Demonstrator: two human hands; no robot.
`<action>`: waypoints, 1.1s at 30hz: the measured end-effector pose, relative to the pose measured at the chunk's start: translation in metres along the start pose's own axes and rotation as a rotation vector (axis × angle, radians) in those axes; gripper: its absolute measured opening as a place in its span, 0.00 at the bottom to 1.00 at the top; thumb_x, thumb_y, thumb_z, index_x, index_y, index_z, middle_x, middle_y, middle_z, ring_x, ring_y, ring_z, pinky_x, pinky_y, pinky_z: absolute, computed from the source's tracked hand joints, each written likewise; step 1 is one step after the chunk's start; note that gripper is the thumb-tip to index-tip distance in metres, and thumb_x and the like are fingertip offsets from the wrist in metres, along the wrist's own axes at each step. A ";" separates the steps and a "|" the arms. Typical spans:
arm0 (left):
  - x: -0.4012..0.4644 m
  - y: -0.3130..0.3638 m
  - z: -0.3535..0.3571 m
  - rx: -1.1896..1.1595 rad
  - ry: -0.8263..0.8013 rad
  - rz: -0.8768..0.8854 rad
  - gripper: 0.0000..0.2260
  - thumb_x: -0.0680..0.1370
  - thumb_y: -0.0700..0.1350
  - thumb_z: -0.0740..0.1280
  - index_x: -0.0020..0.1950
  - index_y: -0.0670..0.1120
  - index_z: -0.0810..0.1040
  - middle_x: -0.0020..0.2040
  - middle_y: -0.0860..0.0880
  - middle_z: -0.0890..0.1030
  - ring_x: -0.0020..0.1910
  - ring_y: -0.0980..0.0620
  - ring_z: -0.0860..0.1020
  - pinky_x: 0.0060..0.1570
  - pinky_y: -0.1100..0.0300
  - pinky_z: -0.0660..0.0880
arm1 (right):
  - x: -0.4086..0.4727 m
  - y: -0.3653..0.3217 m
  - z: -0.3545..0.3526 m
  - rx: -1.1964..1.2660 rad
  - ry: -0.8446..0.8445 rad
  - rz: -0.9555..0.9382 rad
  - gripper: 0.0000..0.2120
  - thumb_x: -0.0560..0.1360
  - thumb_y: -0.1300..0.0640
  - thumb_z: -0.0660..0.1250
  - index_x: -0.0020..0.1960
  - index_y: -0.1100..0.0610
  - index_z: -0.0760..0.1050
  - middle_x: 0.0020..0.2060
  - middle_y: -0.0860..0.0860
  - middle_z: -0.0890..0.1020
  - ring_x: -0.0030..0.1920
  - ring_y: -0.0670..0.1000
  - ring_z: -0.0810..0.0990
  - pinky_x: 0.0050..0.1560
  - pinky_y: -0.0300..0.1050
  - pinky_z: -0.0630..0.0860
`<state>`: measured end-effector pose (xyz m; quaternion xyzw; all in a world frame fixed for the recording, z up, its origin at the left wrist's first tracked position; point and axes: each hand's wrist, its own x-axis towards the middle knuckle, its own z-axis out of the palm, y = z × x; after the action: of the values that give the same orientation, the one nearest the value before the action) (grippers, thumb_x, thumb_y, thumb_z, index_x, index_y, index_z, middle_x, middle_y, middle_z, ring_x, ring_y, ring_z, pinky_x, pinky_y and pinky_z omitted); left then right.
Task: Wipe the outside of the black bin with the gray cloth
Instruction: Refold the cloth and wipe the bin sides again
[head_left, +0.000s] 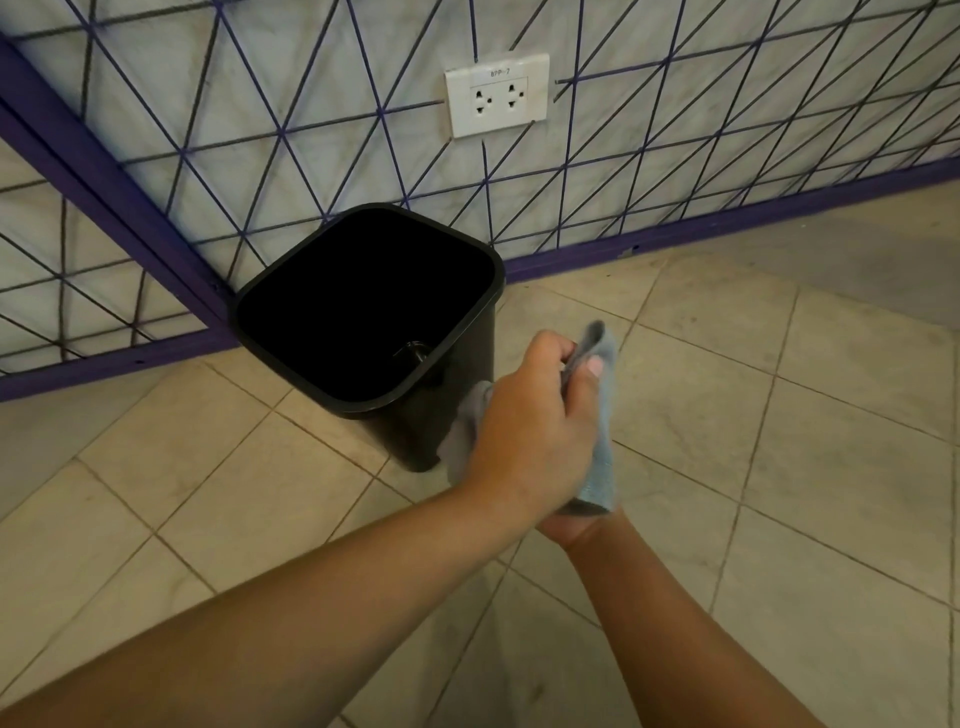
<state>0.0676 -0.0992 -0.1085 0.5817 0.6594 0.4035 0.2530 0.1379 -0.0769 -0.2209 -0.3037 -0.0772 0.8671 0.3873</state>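
The black bin stands upright and open-topped on the floor, in the corner where two walls meet. The gray cloth hangs just to the right of the bin's near corner, and one end of it lies against the bin's outer wall. My left hand is closed around the cloth from above, fingers curled over its top. My right hand holds the cloth from below and is mostly hidden under the left hand and the cloth.
A white double wall socket sits on the wall above the bin. Both walls carry a purple line pattern and a purple skirting. Beige floor tiles spread to the right and in front. A small dark object lies inside the bin.
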 end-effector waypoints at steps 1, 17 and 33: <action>0.002 -0.005 -0.003 0.020 0.023 -0.019 0.08 0.83 0.53 0.59 0.51 0.50 0.72 0.37 0.54 0.79 0.36 0.60 0.79 0.33 0.64 0.76 | 0.000 -0.003 -0.001 0.067 -0.066 -0.001 0.26 0.76 0.35 0.61 0.58 0.54 0.83 0.53 0.52 0.85 0.52 0.51 0.85 0.59 0.51 0.80; 0.055 -0.024 -0.101 1.035 0.027 0.195 0.25 0.80 0.65 0.49 0.51 0.48 0.76 0.47 0.48 0.76 0.48 0.48 0.74 0.38 0.55 0.67 | 0.007 -0.029 -0.001 -0.086 0.229 -0.092 0.29 0.72 0.49 0.67 0.70 0.60 0.72 0.57 0.59 0.84 0.58 0.59 0.82 0.52 0.52 0.81; 0.052 -0.072 -0.083 0.674 -0.290 0.092 0.27 0.78 0.64 0.47 0.39 0.48 0.79 0.28 0.53 0.77 0.28 0.56 0.77 0.36 0.52 0.77 | 0.052 0.095 0.105 -0.302 0.276 -0.541 0.34 0.79 0.33 0.53 0.81 0.46 0.55 0.80 0.43 0.59 0.81 0.46 0.54 0.81 0.57 0.50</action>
<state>-0.0505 -0.0681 -0.1156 0.7126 0.6857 0.0879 0.1200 -0.0097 -0.0942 -0.1959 -0.4406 -0.2291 0.6626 0.5607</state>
